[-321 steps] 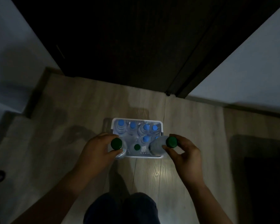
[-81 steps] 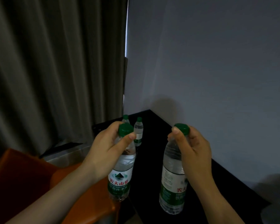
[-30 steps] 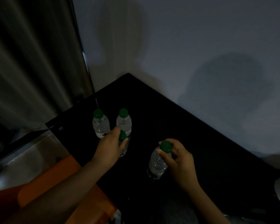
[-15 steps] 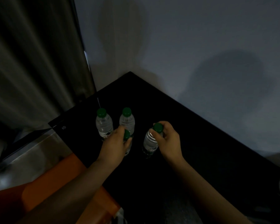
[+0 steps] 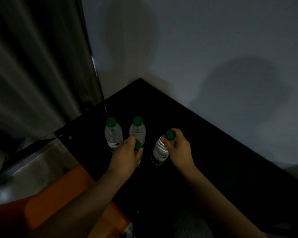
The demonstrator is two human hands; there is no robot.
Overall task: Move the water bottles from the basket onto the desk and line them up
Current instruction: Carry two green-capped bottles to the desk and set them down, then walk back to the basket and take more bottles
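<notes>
Gripping near the cap: in the left hand [image 5: 126, 153] a green-capped bottle [image 5: 137, 146], in the right hand [image 5: 177, 148] a tilted bottle [image 5: 160, 152], both low over the black desk [image 5: 213, 160]. Just beyond, already standing: rear-left bottle [image 5: 113, 134], rear-right bottle [image 5: 137, 130]. Basket unseen; remainder unknowable.

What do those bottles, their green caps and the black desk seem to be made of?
Bottles: clear, ribbed, thin plastic by the look; you see through their walls. Caps: opaque green, probably plastic. Desk: smooth black with little sheen, perhaps laminate or painted wood; too dark to tell.
</notes>
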